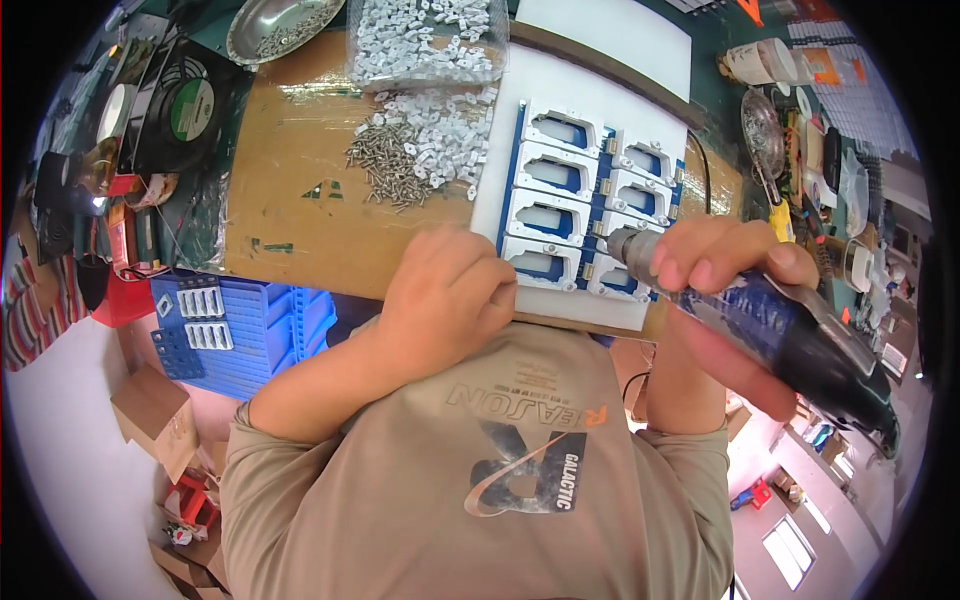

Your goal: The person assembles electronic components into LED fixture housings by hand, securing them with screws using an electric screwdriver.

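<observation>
Right hand [725, 270] wrapped tight around blue-black electric screwdriver [790, 340], tip down on white plastic frames [580, 200] at 12 o'clock from hand. Left hand [450, 290] curled, fingers together, pressing near edge of frames' blue-white panel [505, 180]. Loose screws [385, 165] and small white clips [445, 125] heaped on cardboard [290, 200], 11 o'clock from left hand.

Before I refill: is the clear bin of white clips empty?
No, full: the clear bin is heaped with white clips close to its rim.

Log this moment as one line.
left hand: pressing white tray | right hand: gripping electric screwdriver, tip at tray | screws nearby
</observation>
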`<state>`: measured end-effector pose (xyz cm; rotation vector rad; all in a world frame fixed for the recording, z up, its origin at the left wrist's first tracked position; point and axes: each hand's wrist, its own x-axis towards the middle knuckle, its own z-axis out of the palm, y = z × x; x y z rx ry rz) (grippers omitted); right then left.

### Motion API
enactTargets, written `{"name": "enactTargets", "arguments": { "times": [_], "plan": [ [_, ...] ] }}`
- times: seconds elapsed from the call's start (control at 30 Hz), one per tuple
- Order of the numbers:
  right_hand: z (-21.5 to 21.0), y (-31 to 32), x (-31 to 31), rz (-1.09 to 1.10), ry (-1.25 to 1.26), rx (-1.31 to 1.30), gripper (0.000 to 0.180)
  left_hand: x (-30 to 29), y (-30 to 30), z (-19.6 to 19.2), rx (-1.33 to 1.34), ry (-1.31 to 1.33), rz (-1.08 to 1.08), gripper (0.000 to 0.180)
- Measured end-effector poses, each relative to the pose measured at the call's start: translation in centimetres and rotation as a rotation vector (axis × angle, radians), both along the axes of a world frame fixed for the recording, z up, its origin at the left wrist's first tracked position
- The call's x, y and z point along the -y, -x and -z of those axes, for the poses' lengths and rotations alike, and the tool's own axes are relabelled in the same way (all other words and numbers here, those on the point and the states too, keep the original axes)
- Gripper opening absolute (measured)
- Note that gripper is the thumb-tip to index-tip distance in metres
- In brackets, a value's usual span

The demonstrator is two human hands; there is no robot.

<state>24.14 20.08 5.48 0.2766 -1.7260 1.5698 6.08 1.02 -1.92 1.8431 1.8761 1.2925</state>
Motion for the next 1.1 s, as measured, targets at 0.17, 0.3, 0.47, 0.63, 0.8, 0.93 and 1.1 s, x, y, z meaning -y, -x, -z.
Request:
{"name": "enactTargets", "arguments": {
  "times": [0.17,0.3,0.47,0.63,0.8,0.93,1.1],
  "plan": [
    [1.8,-0.5,0.1,0.051,-0.02,0.012,0.11,0.1,1.3,-0.9,0.032,0.003,0.042,0.021],
    [2.3,-0.7,0.2,0.045,0.016,0.012,0.11,-0.7,3.5,-0.3,-0.142,0.021,-0.144,0.019],
    [2.5,-0.2,-0.3,-0.008,0.015,-0.006,0.111,-2.5,4.3,-0.5,-0.278,0.037,-0.136,0.02],
    [2.0,-0.5,0.1,0.005,0.033,0.055,0.111,-2.9,4.5,-0.3,-0.345,0.054,-0.136,0.019],
    [1.9,-1.1,-0.4,0.0,0.012,0.071,0.11,-1.6,5.4,-1.2,-0.379,0.16,-0.072,0.021],
    [1.6,-1.0,-0.7,-0.038,-0.024,0.089,0.108,-0.2,6.7,-1.8,-0.209,0.254,-0.03,0.022],
    [1.4,-0.9,-0.4,-0.03,-0.018,0.099,0.107,-1.4,6.6,-1.4,-0.247,0.182,-0.257,0.019]
  ]
}}
